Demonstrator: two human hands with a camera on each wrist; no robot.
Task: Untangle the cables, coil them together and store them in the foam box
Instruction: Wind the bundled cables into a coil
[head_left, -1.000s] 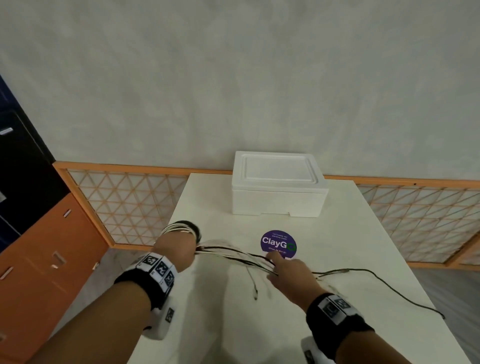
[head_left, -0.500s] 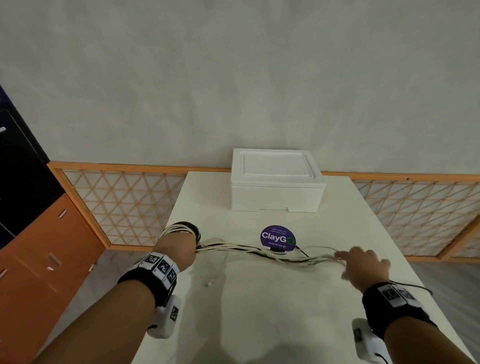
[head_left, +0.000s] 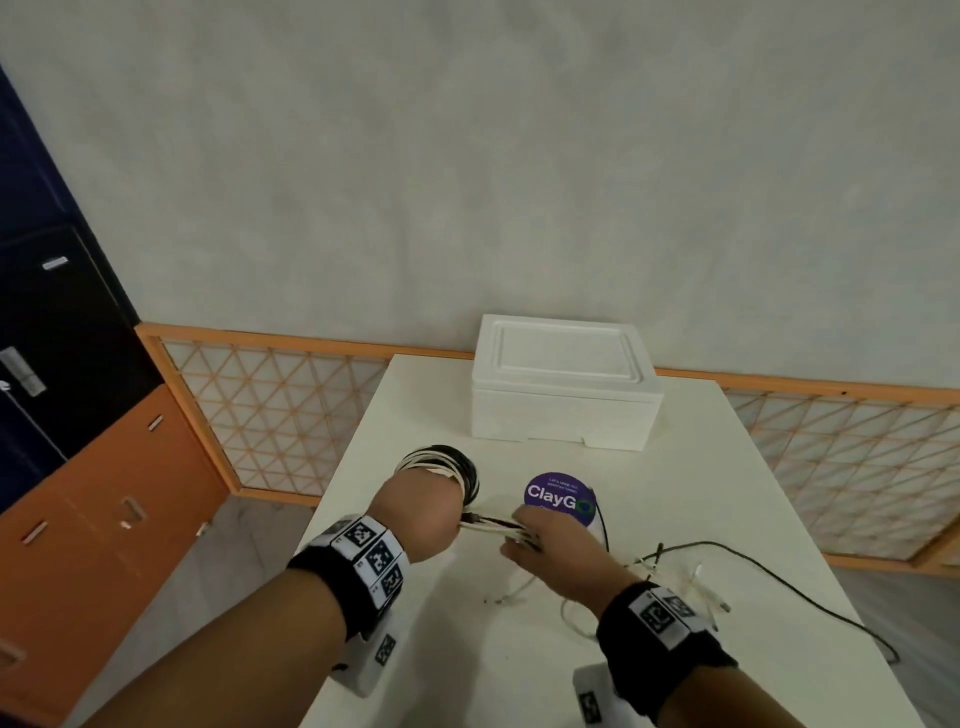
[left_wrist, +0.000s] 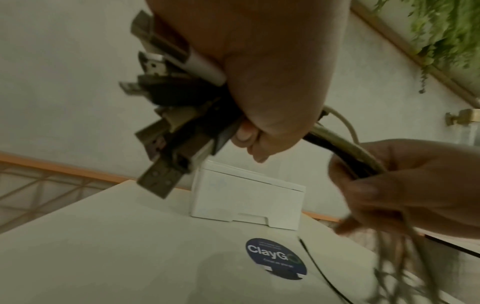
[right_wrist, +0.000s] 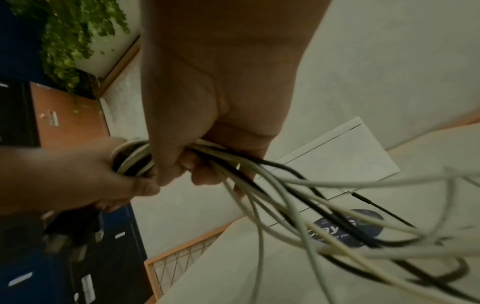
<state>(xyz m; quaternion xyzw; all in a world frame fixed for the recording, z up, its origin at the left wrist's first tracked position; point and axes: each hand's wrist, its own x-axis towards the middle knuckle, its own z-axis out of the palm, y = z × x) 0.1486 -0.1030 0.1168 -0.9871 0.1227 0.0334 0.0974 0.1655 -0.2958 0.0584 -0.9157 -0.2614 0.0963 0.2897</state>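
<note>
White and black cables (head_left: 675, 566) trail loose on the table (head_left: 727, 493). Right hand (head_left: 556, 545) fingers clamp the bundle; left hand (head_left: 421, 512) grips the coil (head_left: 447, 462) and plugs (left_wrist: 166, 115). Foam box (head_left: 563, 389) stands beyond, lid on.

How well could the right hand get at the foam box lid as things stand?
Probably not yet: nothing stands between the right hand and the foam box, whose lid is on, but its fingers grip the cables.

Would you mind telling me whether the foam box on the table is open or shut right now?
Shut. The lid sits flat and square on the foam box in the head view, with no gap showing.
</note>
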